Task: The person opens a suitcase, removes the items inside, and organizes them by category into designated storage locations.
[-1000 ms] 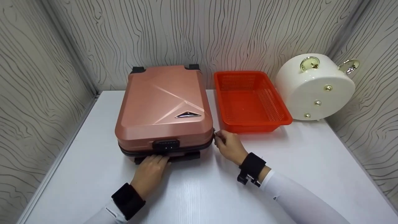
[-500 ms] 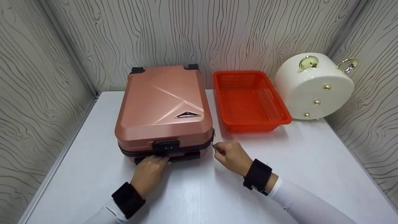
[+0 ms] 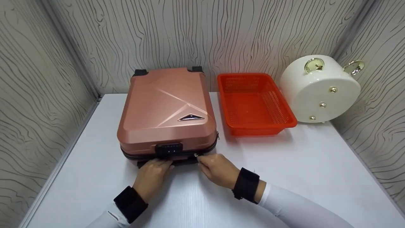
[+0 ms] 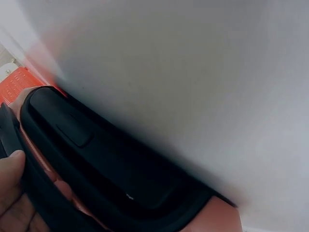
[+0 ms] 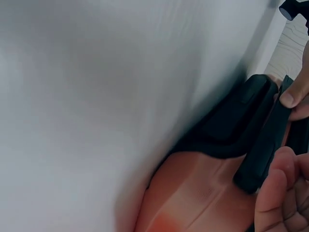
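The right hand [image 3: 220, 171], pinching a zipper pull [image 3: 196, 155], has moved from the right corner to the front of the glossy pink, crease-patterned suitcase [image 3: 158, 110] lying on the white counter [image 3: 196, 202], while the left hand [image 3: 152, 175] still grips the suitcase's black handle [image 3: 185, 162].

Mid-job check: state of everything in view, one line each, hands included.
Pink hard-shell suitcase: lying flat, lid down; zipped extent unclear.
Black carry handle: gripped by the left hand.
Small metal zipper pull: pinched by the right hand.
Red perforated plastic basket: upright, open-topped.
White glossy drum-shaped case: standing on its curved side.
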The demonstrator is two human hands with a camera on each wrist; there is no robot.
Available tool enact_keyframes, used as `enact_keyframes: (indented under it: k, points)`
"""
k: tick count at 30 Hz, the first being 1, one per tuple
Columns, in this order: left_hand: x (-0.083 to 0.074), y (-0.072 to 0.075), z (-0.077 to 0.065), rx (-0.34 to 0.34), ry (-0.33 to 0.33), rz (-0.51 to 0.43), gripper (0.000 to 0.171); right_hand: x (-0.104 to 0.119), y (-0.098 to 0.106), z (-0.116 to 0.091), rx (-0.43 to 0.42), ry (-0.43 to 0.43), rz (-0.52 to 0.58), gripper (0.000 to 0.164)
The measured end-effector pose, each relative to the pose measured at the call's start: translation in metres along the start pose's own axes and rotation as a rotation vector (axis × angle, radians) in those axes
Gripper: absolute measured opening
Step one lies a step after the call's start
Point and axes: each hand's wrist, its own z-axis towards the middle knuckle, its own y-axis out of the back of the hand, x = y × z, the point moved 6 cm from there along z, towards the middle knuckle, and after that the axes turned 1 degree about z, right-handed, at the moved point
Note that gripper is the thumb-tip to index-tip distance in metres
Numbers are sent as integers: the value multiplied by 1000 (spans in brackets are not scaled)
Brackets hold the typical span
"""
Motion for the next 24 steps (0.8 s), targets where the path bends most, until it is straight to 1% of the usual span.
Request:
enact_keyframes:
  k: [4, 8, 12, 16, 19, 20, 22, 24]
  points:
    - [1, 0, -1, -12, -1, -4, 18, 10, -11, 11, 45, 2, -2, 11]
    - [1, 1, -3, -9, 9, -11, 20, 20, -20, 22, 49, 44, -26, 11]
    - [1, 0, -2, 0, 27, -26, 17, 27, -27, 32, 44, 82, -66, 9]
    - [1, 0, 0, -6, 34, -35, 15, 26, -30, 36, 59, 68, -58, 7]
    - [0, 2, 2, -14, 35, -35, 17, 25, -24, 37, 83, 31, -17, 5]
    - [-1, 2, 2, -16, 37, -35, 18, 25, -20, 37, 81, 24, -2, 7]
    - [-2, 4, 3, -19, 41, -44, 19, 26, -7, 38, 41, 22, 15, 13]
    - [-5, 6, 3, -30, 39, -55, 19, 28, 10, 39, -47, 48, 17, 16]
